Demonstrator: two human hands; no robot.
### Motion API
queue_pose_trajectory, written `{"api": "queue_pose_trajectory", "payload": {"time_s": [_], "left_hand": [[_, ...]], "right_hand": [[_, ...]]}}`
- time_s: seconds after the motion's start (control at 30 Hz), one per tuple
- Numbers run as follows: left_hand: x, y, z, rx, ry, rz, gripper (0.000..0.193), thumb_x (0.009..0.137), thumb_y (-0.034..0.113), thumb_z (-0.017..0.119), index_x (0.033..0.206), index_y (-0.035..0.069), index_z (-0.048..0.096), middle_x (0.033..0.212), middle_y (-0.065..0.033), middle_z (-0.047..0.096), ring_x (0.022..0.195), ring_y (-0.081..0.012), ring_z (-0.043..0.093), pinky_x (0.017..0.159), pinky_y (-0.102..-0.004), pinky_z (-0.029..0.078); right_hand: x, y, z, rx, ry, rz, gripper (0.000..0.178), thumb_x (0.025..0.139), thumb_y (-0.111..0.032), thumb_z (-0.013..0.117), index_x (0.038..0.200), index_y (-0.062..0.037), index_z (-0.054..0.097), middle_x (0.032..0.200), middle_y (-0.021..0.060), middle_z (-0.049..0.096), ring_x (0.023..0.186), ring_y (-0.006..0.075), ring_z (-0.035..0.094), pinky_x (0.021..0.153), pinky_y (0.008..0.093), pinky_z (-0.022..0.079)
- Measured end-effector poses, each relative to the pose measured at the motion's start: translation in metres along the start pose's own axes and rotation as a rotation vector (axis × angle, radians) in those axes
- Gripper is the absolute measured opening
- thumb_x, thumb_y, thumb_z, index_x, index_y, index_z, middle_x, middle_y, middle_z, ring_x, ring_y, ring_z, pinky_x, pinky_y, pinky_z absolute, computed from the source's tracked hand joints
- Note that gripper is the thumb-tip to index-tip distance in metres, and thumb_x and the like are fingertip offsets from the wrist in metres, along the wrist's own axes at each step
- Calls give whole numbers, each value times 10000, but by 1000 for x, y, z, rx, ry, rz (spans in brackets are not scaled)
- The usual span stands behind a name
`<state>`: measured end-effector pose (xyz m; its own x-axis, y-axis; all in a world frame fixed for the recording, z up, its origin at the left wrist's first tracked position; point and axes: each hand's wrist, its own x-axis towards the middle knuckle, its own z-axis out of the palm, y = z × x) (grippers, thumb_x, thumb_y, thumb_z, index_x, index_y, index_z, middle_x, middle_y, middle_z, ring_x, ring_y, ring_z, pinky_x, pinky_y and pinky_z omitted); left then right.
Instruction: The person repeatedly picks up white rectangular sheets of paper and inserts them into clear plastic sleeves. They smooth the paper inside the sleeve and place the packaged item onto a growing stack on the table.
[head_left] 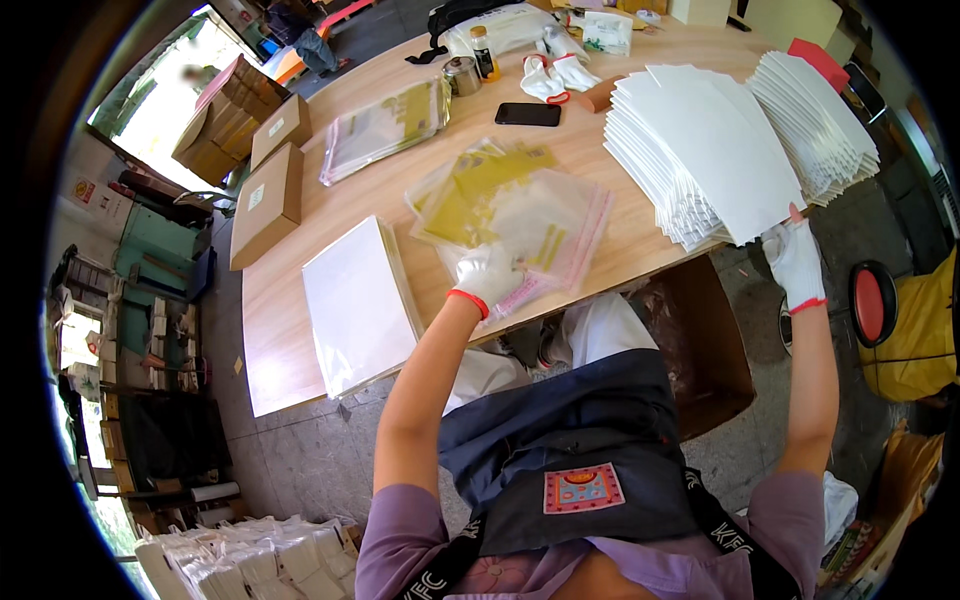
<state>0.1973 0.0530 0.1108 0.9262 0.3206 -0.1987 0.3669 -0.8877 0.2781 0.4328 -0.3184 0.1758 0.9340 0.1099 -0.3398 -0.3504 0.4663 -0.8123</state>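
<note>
My left hand [487,274], in a white glove with a red cuff, is closed on the near edge of a clear plastic bag [575,215]. That bag lies over other clear bags with yellow-gold printing [475,200]. Out to the right, my gloved right hand [795,262] pinches the near corner of the top white sheet [710,140] on a fanned stack. A bare fingertip shows at the sheet's edge; the other fingers are partly hidden. Left of the bags lies a neat pile of white sheets in clear film [362,300].
A second white stack [815,120] stands at the far right. Further back lie a phone [528,114], spare gloves [557,77], a bottle [484,54], a metal tin [461,76] and more bags [390,125]. Cardboard boxes [268,205] line the left edge; an open carton [715,350] sits below the table.
</note>
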Motion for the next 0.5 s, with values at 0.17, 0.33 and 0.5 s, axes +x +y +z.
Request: {"api": "queue_pose_trajectory", "payload": {"time_s": [0.17, 0.33, 0.5], "left_hand": [[-14, 7, 19, 193, 154, 97, 290, 721, 173, 584, 1009, 153, 611, 1020, -106, 579, 967, -316, 574, 734, -434, 496], [-16, -13, 29, 134, 199, 16, 280, 709, 135, 571, 987, 152, 604, 977, -87, 586, 934, -315, 577, 708, -440, 496], [-17, -24, 42, -47, 281, -34, 282, 707, 97, 553, 980, 138, 609, 985, -82, 599, 954, -299, 569, 751, -421, 488]], "right_hand": [[42, -14, -8, -186, -25, -86, 206, 917, -179, 500, 1073, -46, 514, 824, 59, 538, 505, 125, 494, 368, 219, 379], [-33, 14, 7, -224, -200, -114, 260, 886, -122, 491, 1141, -71, 489, 851, 36, 580, 522, 81, 531, 352, 181, 382], [-111, 78, -18, -281, -447, 235, 572, 751, -266, 673, 1194, 35, 472, 952, 68, 618, 704, 69, 609, 515, 173, 485]]}}
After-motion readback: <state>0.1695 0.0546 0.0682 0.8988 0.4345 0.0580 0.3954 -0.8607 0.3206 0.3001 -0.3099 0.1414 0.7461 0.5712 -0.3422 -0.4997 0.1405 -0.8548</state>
